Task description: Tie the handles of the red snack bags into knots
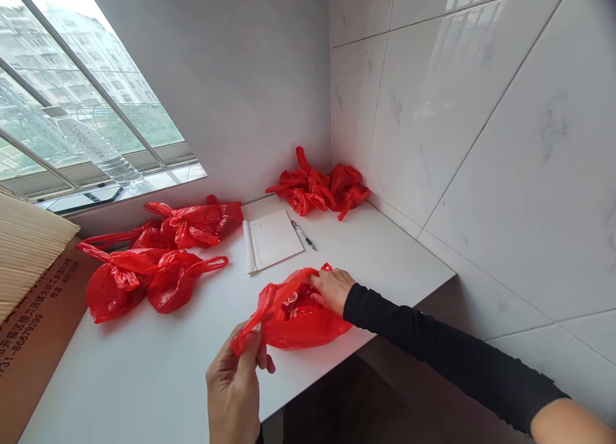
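A red plastic bag [308, 335] rests near the front edge of the white table, its mouth partly spread. Inside it show small red packets [296, 306] with pale printing; their exact kind is unclear. My left hand [238, 367] is closed on the bag's left end, pinching the gathered plastic between thumb and fingers. At the far right of the opening, my right hand [333, 289] has its thumb and fingers about the rim, with some fingertips hidden by the plastic. A small loop of the bag sticks up behind that hand.
Knotted red bags lie at the left [129, 277] and in the back corner [322, 187]. An open notepad [274, 239] and a pen [304, 235] sit beyond my hands. A cardboard box [38, 328] stands left. A water bottle [99, 149] is on the windowsill; tiled wall rises right.
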`<action>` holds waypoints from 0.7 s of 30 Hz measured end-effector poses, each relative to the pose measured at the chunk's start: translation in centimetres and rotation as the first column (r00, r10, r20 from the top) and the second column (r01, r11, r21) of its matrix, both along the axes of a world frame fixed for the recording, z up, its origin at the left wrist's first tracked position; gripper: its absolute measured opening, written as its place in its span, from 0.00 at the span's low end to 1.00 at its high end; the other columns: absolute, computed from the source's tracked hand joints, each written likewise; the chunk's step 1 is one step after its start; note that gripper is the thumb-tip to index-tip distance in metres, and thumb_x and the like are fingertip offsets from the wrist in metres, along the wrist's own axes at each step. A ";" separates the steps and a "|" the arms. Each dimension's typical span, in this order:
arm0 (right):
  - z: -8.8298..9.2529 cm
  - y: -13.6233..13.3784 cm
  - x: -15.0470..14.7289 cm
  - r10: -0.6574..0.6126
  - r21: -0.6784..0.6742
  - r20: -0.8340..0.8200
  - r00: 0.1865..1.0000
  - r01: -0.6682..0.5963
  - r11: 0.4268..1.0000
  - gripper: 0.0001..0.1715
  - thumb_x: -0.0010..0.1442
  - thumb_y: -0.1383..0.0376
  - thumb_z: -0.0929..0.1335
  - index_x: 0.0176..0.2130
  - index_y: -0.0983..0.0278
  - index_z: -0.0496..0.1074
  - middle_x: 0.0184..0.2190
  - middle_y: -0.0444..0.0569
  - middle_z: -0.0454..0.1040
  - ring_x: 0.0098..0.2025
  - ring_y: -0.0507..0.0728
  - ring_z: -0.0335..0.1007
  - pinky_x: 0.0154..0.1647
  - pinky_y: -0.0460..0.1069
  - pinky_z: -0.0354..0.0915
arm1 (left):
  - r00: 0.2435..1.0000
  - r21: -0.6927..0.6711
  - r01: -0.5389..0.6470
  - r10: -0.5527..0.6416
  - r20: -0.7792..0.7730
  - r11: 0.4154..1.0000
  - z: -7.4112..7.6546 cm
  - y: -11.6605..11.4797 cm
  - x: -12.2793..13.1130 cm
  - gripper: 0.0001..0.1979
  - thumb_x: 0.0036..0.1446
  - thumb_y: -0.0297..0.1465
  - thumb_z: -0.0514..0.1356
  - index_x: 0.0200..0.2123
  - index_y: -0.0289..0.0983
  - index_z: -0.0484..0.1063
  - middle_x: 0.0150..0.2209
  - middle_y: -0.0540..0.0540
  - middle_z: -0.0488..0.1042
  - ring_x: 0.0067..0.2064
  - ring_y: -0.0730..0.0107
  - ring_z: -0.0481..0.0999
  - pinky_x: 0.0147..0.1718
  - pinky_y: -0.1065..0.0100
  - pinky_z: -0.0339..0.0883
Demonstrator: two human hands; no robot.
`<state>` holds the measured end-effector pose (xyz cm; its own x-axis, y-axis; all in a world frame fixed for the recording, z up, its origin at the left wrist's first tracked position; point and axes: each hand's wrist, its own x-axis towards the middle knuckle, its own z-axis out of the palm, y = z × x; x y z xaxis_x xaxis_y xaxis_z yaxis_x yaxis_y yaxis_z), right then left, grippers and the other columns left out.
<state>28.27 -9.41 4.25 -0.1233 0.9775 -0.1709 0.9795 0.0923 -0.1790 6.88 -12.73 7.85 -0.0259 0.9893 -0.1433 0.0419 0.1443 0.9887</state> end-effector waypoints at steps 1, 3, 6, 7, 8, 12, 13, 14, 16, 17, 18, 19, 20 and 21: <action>0.0 0.0 0.0 0.009 0.010 0.002 1.000 -0.009 1.000 0.16 0.67 0.61 0.65 0.54 0.59 0.69 0.45 0.53 0.77 0.42 0.61 0.77 0.43 0.52 0.67 | 0.996 -0.045 -0.036 0.040 0.074 0.998 0.0 0.3 -0.1 0.16 0.48 0.45 0.69 0.24 0.39 0.73 0.22 0.51 0.66 0.26 0.70 0.65 0.23 0.69 0.66; 0.0 -0.1 0.1 0.015 0.027 0.009 1.000 -0.015 1.000 0.17 0.66 0.62 0.65 0.54 0.60 0.69 0.45 0.54 0.76 0.42 0.60 0.76 0.45 0.53 0.66 | 0.979 -0.127 -0.080 0.102 0.179 0.989 0.0 0.8 -0.1 0.15 0.42 0.43 0.72 0.24 0.39 0.75 0.26 0.50 0.69 0.27 0.68 0.66 0.20 0.67 0.68; 0.0 0.0 0.2 0.023 0.027 0.022 0.999 -0.024 0.999 0.20 0.66 0.62 0.66 0.56 0.61 0.68 0.45 0.55 0.75 0.42 0.60 0.75 0.47 0.54 0.65 | 0.965 -0.166 -0.090 0.128 0.230 0.982 0.2 1.0 0.0 0.15 0.39 0.41 0.73 0.25 0.39 0.77 0.27 0.50 0.71 0.27 0.68 0.68 0.21 0.66 0.70; 0.0 0.1 0.2 0.031 0.023 0.026 0.999 -0.031 0.999 0.19 0.65 0.62 0.67 0.55 0.61 0.69 0.45 0.55 0.75 0.42 0.60 0.74 0.48 0.54 0.65 | 0.965 -0.168 -0.087 0.125 0.231 0.982 0.2 0.9 0.1 0.15 0.39 0.42 0.73 0.25 0.39 0.77 0.27 0.50 0.70 0.27 0.68 0.69 0.22 0.66 0.70; 0.0 0.2 0.1 0.038 0.020 0.030 0.999 -0.039 0.999 0.18 0.64 0.63 0.67 0.54 0.62 0.70 0.46 0.56 0.74 0.43 0.61 0.74 0.49 0.54 0.64 | 0.966 -0.165 -0.082 0.119 0.229 0.983 0.3 0.8 0.1 0.15 0.40 0.42 0.73 0.24 0.39 0.77 0.25 0.51 0.69 0.27 0.68 0.69 0.22 0.66 0.71; 0.3 0.2 -0.1 0.061 0.028 0.050 0.997 -0.062 0.998 0.17 0.63 0.64 0.67 0.50 0.68 0.72 0.47 0.59 0.73 0.45 0.63 0.72 0.50 0.56 0.63 | 0.979 -0.130 -0.049 0.074 0.190 0.990 0.2 0.4 -0.1 0.16 0.44 0.44 0.72 0.23 0.38 0.75 0.24 0.50 0.70 0.26 0.70 0.68 0.24 0.67 0.71; 0.5 0.2 -0.1 0.068 0.031 0.053 0.996 -0.070 0.997 0.17 0.63 0.64 0.67 0.50 0.69 0.72 0.47 0.59 0.73 0.46 0.63 0.71 0.50 0.56 0.63 | 0.980 -0.126 -0.049 0.072 0.184 0.991 0.2 0.4 -0.3 0.16 0.45 0.45 0.71 0.23 0.38 0.75 0.24 0.50 0.71 0.26 0.70 0.68 0.24 0.67 0.70; 0.7 0.0 -0.1 0.080 0.031 0.054 0.995 -0.081 0.996 0.16 0.63 0.64 0.66 0.49 0.68 0.73 0.46 0.59 0.73 0.45 0.63 0.71 0.50 0.56 0.63 | 0.980 -0.126 -0.053 0.076 0.182 0.991 0.2 0.4 -0.4 0.17 0.45 0.45 0.71 0.23 0.38 0.74 0.25 0.49 0.72 0.26 0.69 0.69 0.24 0.67 0.70; 1.3 -0.2 0.1 0.123 0.018 0.051 0.991 -0.124 0.992 0.15 0.62 0.62 0.67 0.46 0.66 0.75 0.44 0.56 0.73 0.45 0.62 0.70 0.49 0.56 0.63 | 0.979 -0.133 -0.067 0.091 0.184 0.989 0.2 0.4 -0.7 0.18 0.46 0.46 0.70 0.22 0.38 0.74 0.24 0.49 0.72 0.26 0.69 0.70 0.25 0.67 0.71; 1.7 -0.3 0.3 0.146 0.007 0.053 0.988 -0.146 0.989 0.14 0.61 0.61 0.67 0.44 0.65 0.76 0.43 0.55 0.74 0.44 0.62 0.70 0.48 0.56 0.63 | 0.977 -0.138 -0.075 0.100 0.186 0.988 0.2 0.4 -0.8 0.18 0.46 0.46 0.70 0.21 0.38 0.73 0.24 0.49 0.72 0.26 0.69 0.70 0.25 0.67 0.71; 2.0 -0.3 0.5 0.163 -0.003 0.061 0.985 -0.163 0.987 0.14 0.62 0.60 0.67 0.43 0.65 0.77 0.42 0.55 0.74 0.43 0.62 0.70 0.48 0.57 0.63 | 0.976 -0.137 -0.083 0.109 0.187 0.987 0.2 0.5 -0.9 0.18 0.46 0.46 0.70 0.21 0.38 0.73 0.24 0.49 0.72 0.26 0.69 0.70 0.25 0.67 0.71; 2.4 -0.3 0.7 0.168 -0.009 0.076 0.983 -0.168 0.986 0.13 0.63 0.60 0.66 0.42 0.64 0.77 0.41 0.55 0.75 0.43 0.62 0.70 0.48 0.57 0.63 | 0.975 -0.133 -0.094 0.119 0.189 0.987 0.2 0.5 -0.9 0.18 0.46 0.46 0.70 0.21 0.38 0.73 0.24 0.49 0.72 0.25 0.69 0.70 0.25 0.67 0.70; 2.7 -0.3 1.0 0.161 -0.010 0.095 0.982 -0.161 0.987 0.13 0.64 0.61 0.65 0.42 0.65 0.77 0.41 0.55 0.75 0.43 0.62 0.70 0.48 0.57 0.63 | 0.973 -0.126 -0.102 0.126 0.191 0.987 0.2 0.5 -0.9 0.18 0.46 0.46 0.70 0.22 0.38 0.74 0.24 0.49 0.73 0.25 0.69 0.70 0.25 0.67 0.70; 3.0 -0.2 1.2 0.143 -0.005 0.117 0.983 -0.143 0.990 0.13 0.64 0.63 0.64 0.42 0.66 0.77 0.41 0.56 0.76 0.43 0.62 0.70 0.48 0.57 0.62 | 0.972 -0.119 -0.111 0.132 0.193 0.987 0.2 0.5 -0.9 0.18 0.46 0.46 0.70 0.22 0.38 0.75 0.23 0.49 0.73 0.25 0.69 0.70 0.24 0.68 0.70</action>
<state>29.44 -9.66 7.29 -0.2414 0.9518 -0.1891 0.9703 0.2334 -0.0639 5.95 -12.20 8.06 -0.1050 0.9593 -0.2622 -0.1791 0.2411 0.9538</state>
